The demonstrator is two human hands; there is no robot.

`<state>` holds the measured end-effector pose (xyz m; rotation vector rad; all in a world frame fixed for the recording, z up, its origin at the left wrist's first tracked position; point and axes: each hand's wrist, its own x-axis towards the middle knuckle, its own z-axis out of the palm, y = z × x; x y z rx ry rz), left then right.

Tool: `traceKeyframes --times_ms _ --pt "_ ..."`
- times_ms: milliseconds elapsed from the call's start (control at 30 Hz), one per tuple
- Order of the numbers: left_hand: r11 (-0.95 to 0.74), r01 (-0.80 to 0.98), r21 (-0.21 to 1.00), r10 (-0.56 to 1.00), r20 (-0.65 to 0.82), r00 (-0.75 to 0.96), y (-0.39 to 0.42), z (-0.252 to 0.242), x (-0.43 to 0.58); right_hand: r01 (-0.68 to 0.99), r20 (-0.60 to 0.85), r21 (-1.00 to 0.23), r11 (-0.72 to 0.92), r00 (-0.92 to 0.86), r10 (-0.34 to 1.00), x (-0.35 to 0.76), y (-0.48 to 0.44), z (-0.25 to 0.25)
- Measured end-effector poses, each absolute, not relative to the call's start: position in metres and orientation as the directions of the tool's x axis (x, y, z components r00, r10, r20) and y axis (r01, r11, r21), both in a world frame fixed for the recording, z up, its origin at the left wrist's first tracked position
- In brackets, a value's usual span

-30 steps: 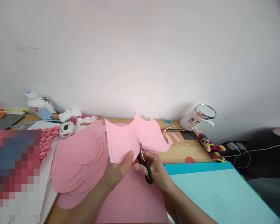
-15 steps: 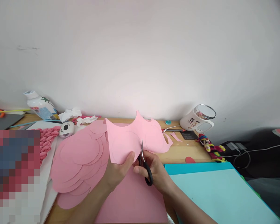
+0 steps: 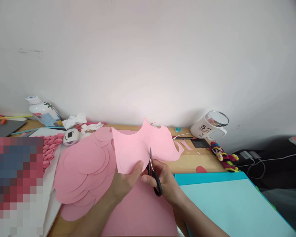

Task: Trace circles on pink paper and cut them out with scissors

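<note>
My left hand (image 3: 125, 183) pinches the lower edge of a light pink paper sheet (image 3: 135, 148) with drawn circles, holding it up over the desk. My right hand (image 3: 166, 182) grips black-handled scissors (image 3: 154, 173). Their blades point up into the sheet along a circle line. Under both hands lies a flat pink sheet (image 3: 140, 210). A heap of cut pink paper circles (image 3: 85, 171) lies just left of my left hand.
Turquoise paper sheets (image 3: 232, 204) lie at the right. A white mug (image 3: 208, 126) stands at the back right by colourful pipe cleaners (image 3: 223, 156). At the back left are a white bottle (image 3: 41, 111), crumpled tissue (image 3: 75, 121), a paper punch (image 3: 70, 136) and small pink petals (image 3: 50, 146).
The held sheet has turned and shifted very slightly; the scissors stay in the cut at almost the same spot.
</note>
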<state>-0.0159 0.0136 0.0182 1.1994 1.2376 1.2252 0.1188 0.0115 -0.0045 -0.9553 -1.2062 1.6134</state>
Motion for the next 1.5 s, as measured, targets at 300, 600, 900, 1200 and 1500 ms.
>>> traceKeyframes --times_ms 300,600,900,1200,1500 --pt "-0.026 0.025 0.999 0.998 0.025 0.053 0.016 0.014 -0.021 -0.205 -0.062 -0.971 -0.126 -0.292 0.954 0.117 0.011 0.000" --pt "-0.053 0.055 0.997 0.998 0.051 0.039 0.017 0.009 -0.022 -0.215 -0.032 -0.971 -0.101 -0.305 0.952 0.117 0.012 -0.003" --pt "-0.082 0.041 0.996 0.995 0.079 0.052 0.020 0.004 -0.025 -0.193 -0.011 -0.979 -0.072 -0.300 0.954 0.117 0.011 0.000" --pt "-0.078 -0.011 0.997 0.995 0.078 0.060 0.022 0.002 -0.025 -0.163 -0.016 -0.985 -0.066 -0.288 0.957 0.116 0.012 0.005" --pt "-0.059 -0.104 0.993 0.994 0.068 0.087 0.022 -0.001 -0.025 -0.157 -0.037 -0.984 -0.085 -0.288 0.957 0.116 0.012 0.002"
